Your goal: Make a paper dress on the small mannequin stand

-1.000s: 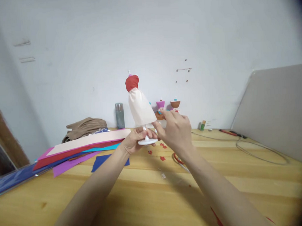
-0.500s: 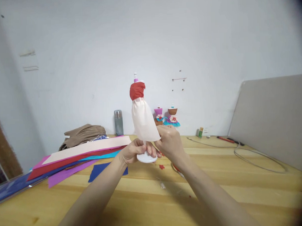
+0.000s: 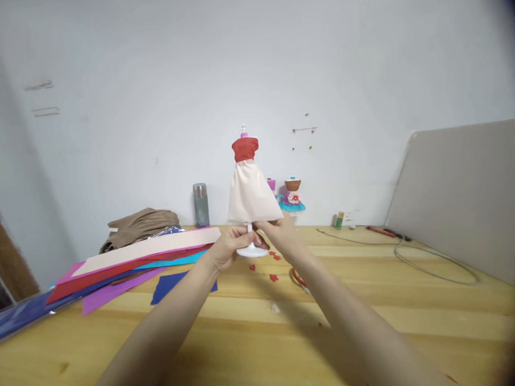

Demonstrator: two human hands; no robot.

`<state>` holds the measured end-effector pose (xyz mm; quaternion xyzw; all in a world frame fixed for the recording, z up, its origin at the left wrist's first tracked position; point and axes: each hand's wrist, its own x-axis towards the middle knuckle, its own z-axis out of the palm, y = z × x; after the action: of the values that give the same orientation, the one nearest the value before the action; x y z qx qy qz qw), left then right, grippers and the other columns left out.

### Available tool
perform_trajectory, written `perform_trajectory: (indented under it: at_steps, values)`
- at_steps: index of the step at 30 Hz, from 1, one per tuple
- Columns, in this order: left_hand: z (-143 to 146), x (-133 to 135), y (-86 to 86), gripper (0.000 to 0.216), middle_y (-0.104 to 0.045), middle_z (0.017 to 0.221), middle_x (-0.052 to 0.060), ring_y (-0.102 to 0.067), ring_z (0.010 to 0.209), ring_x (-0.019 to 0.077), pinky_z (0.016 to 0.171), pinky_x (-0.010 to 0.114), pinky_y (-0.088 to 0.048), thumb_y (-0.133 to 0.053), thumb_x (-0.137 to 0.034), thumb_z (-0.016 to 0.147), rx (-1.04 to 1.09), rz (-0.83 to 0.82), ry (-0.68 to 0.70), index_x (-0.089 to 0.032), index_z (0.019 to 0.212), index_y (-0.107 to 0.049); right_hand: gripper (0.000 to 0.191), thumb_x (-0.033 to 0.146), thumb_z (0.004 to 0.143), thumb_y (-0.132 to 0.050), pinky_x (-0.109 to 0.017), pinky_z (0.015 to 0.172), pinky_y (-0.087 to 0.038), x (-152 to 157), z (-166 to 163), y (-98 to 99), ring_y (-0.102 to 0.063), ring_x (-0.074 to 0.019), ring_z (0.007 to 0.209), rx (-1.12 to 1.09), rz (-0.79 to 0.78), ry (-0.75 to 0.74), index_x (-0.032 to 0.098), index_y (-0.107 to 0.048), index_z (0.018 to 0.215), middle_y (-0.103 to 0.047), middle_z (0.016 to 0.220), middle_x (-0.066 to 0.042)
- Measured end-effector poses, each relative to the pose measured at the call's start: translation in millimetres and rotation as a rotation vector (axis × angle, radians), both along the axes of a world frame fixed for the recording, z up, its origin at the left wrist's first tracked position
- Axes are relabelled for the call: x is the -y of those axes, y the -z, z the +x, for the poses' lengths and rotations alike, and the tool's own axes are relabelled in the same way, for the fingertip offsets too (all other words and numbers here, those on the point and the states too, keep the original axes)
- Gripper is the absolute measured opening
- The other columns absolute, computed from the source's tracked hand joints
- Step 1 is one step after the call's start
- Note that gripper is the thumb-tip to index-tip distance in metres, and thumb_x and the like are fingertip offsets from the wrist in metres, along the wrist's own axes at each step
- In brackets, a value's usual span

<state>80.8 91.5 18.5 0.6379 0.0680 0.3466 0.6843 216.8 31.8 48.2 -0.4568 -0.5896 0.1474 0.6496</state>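
A small white mannequin stand [image 3: 252, 250] wears a red top and a pale pink paper skirt [image 3: 251, 196]. I hold it upright above the wooden table [image 3: 247, 341], in front of me. My left hand [image 3: 229, 246] is closed round the thin pole just above the round base. My right hand [image 3: 280, 233] pinches the lower right hem of the skirt. Small red flower cut-outs [image 3: 273, 277] lie on the table below the stand.
A stack of coloured sheets [image 3: 132, 261] lies at the left, with a blue piece [image 3: 171, 283] beside it. At the back wall stand a grey flask [image 3: 200, 204], brown cloth [image 3: 139, 225] and dressed mini mannequins [image 3: 292, 197]. A grey board [image 3: 466, 195] and cable [image 3: 431, 259] are at the right.
The mannequin has turned from tilted to upright and moved away from me. My right hand dropped from beside the skirt to its hem.
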Motion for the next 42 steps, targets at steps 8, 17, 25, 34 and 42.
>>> perform_trajectory:
  at_steps: [8,17,25,34,42]
  values:
    - [2.7,8.1,-11.5,0.053,-0.070,0.066,0.010,-0.060,0.058,0.0129,0.057,0.023,-0.041,-0.087,-0.061,0.055,-0.085,0.045,-0.153,-0.010,0.062,-0.072,0.028,0.033,0.060,-0.069,-0.033,0.069,-0.055,-3.7,3.0,1.3,-0.069,-0.0214,0.073,-0.294,-0.125,-0.286,0.020,-0.071,0.084,-0.075,0.079,-0.005]
    - [4.4,4.2,-8.6,0.049,-0.064,0.061,0.005,-0.055,0.057,0.0117,0.055,0.024,-0.044,-0.085,-0.059,0.055,-0.105,0.070,-0.255,-0.012,0.060,-0.071,0.029,0.040,0.053,-0.081,-0.026,0.048,-0.037,-15.2,-1.0,15.5,-0.048,-0.0105,0.047,-0.410,-0.198,-0.295,0.016,-0.073,0.067,-0.064,0.055,-0.001]
    - [1.9,0.2,-10.5,0.058,-0.064,0.063,0.004,-0.057,0.063,0.0126,0.063,0.026,-0.050,-0.086,-0.066,0.050,-0.154,0.050,-0.188,-0.011,0.060,-0.071,0.021,0.034,0.053,-0.075,-0.023,0.047,-0.034,-17.6,-10.1,18.5,-0.048,-0.0099,0.048,-0.480,-0.179,-0.183,0.016,-0.070,0.062,-0.065,0.057,-0.001]
    - [-18.1,-25.3,-24.0,0.073,-0.073,0.090,0.014,-0.066,0.093,0.0253,0.087,0.036,-0.051,-0.071,-0.082,0.060,-0.113,-0.112,-0.486,-0.011,0.077,-0.074,0.028,0.045,0.062,-0.073,-0.028,0.054,-0.045,-11.6,-6.2,12.7,-0.055,-0.0141,0.054,-0.388,-0.197,-0.156,0.018,-0.066,0.062,-0.066,0.061,-0.003]
    - [-26.3,-37.0,-28.6,0.069,-0.075,0.096,0.014,-0.070,0.094,0.0287,0.086,0.039,-0.054,-0.065,-0.076,0.074,0.032,-0.194,-0.136,-0.013,0.102,-0.071,0.024,0.041,0.065,-0.068,-0.031,0.067,-0.048,-11.3,-29.2,29.9,-0.060,-0.0171,0.061,-0.130,-0.264,-0.141,0.020,-0.068,0.052,-0.067,0.057,-0.003]
